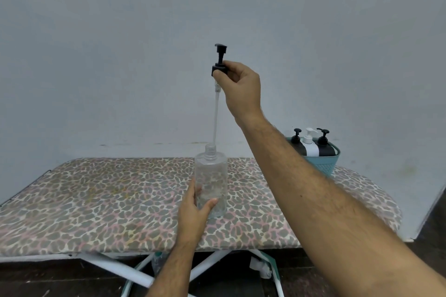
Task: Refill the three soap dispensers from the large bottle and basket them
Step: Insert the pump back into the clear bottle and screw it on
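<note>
1. Two hands are at work: your right hand (237, 84) is raised high, fingers and thumb pinching the collar of the black pump head (219, 60).
2. Its clear dip tube (216, 116) hangs straight down from that pump, and the lower end sits just at the open threaded neck of the clear bottle (212, 183).
3. Your left hand (195, 210) wraps the lower part of that bottle, thumb across the front, fingers curled round the back, holding it upright on the board.
4. So the bottle stands directly below your right hand and in the grasp of your left, near the middle of the leopard-print ironing board (96, 200).
5. The bottle looks see-through; whether any liquid is in it, you can't tell from here.
6. Off to the right, behind your right forearm, the teal basket (323, 164) sits at the far right end of the board.
7. Three pump dispensers (310, 144) stand in it side by side: black, white, black, all upright with pumps on.
</note>
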{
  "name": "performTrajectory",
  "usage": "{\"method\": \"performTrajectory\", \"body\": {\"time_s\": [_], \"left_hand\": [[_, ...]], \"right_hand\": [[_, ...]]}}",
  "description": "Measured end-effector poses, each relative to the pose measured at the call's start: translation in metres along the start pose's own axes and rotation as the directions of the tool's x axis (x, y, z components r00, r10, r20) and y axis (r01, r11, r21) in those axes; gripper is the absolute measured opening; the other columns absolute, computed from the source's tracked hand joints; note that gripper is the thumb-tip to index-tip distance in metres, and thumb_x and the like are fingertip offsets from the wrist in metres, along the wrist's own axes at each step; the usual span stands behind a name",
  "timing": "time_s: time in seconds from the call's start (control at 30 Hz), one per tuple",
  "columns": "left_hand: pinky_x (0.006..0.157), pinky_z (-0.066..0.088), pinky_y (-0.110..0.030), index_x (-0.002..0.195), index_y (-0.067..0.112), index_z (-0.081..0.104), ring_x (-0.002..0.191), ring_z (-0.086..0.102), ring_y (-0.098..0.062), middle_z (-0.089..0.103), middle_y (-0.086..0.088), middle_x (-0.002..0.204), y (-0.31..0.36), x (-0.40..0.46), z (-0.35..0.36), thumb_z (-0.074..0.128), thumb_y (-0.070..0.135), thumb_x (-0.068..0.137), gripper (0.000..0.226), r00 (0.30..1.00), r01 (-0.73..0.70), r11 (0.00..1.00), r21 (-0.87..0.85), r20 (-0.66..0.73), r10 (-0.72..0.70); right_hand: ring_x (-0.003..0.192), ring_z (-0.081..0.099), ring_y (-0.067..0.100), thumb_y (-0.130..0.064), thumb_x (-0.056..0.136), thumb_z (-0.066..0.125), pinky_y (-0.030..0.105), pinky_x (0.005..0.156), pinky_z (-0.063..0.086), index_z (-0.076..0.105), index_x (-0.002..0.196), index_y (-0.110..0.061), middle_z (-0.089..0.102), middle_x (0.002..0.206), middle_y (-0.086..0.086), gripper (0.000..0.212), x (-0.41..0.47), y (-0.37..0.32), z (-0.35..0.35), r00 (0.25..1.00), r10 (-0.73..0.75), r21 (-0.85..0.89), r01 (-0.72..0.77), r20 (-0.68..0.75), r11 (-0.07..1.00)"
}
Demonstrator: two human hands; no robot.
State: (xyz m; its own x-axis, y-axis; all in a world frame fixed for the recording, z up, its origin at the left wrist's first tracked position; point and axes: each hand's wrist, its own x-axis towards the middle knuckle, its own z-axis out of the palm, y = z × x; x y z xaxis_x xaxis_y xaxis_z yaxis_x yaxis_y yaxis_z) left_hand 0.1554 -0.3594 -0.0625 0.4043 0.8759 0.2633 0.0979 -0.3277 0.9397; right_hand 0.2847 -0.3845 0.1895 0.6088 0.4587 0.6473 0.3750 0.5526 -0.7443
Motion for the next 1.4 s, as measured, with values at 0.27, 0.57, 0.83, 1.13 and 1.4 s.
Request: {"method": "performTrajectory", "body": {"time_s": [0.27, 0.57, 0.83, 1.13, 1.4], "left_hand": [[0.094, 0.039, -0.016, 0.153, 0.031, 0.028, 0.12, 0.05, -0.003, 0.055, 0.003, 0.141, 0.0, 0.0, 0.001, 0.077, 0.021, 0.084, 0.085, 1.0, 0.009, 1.0, 0.015, -0.007, -0.008], [0.089, 0.04, -0.011, 0.153, 0.03, 0.028, 0.113, 0.051, 0.0, 0.055, 0.009, 0.136, 0.003, -0.001, 0.0, 0.077, 0.022, 0.084, 0.086, 1.0, 0.014, 1.0, 0.024, -0.002, -0.014], [0.095, 0.045, -0.017, 0.153, 0.031, 0.027, 0.12, 0.049, -0.001, 0.052, 0.007, 0.143, 0.0, -0.001, 0.0, 0.077, 0.024, 0.084, 0.086, 1.0, 0.028, 0.999, 0.02, 0.003, -0.028], [0.106, 0.043, -0.031, 0.154, 0.028, 0.028, 0.131, 0.046, -0.012, 0.046, 0.004, 0.148, 0.029, 0.014, -0.017, 0.079, 0.041, 0.078, 0.092, 1.0, 0.013, 0.997, -0.07, 0.029, -0.011], [0.104, 0.047, -0.034, 0.139, 0.016, 0.054, 0.119, 0.057, -0.01, 0.06, 0.003, 0.134, 0.082, 0.058, -0.037, 0.081, 0.033, 0.079, 0.068, 0.989, -0.096, 0.993, 0.066, 0.118, 0.088]], "right_hand": [[0.092, 0.072, 0.014, -0.006, 0.082, 0.074, 0.027, 0.085, 0.056, 0.073, 0.1, -0.011, 0.076, 0.094, 0.004, 0.019, -0.046, 0.052, -0.016, 0.97, 0.19, -0.073, -0.181, 0.15, 0.981], [0.096, 0.072, 0.017, -0.003, 0.083, 0.073, 0.026, 0.086, 0.055, 0.066, 0.101, -0.016, 0.076, 0.099, 0.005, 0.023, -0.068, 0.071, -0.031, 0.925, 0.302, -0.075, -0.293, 0.231, 0.953], [0.097, 0.071, 0.011, -0.012, 0.082, 0.073, 0.03, 0.088, 0.055, 0.062, 0.101, -0.024, 0.076, 0.099, 0.0, 0.025, -0.084, 0.089, -0.033, 0.882, 0.353, -0.231, -0.29, 0.313, 0.929], [0.081, 0.068, 0.01, -0.014, 0.079, 0.075, 0.022, 0.071, 0.047, 0.062, 0.1, -0.018, 0.073, 0.092, 0.0, 0.026, -0.081, 0.088, -0.031, 0.878, 0.392, -0.32, -0.301, 0.276, 0.898], [0.103, 0.069, 0.015, -0.009, 0.085, 0.072, 0.026, 0.09, 0.051, 0.066, 0.116, -0.008, 0.073, 0.109, 0.005, 0.032, -0.066, 0.075, -0.033, 0.83, 0.415, -0.272, -0.33, 0.372, 0.904]]}}
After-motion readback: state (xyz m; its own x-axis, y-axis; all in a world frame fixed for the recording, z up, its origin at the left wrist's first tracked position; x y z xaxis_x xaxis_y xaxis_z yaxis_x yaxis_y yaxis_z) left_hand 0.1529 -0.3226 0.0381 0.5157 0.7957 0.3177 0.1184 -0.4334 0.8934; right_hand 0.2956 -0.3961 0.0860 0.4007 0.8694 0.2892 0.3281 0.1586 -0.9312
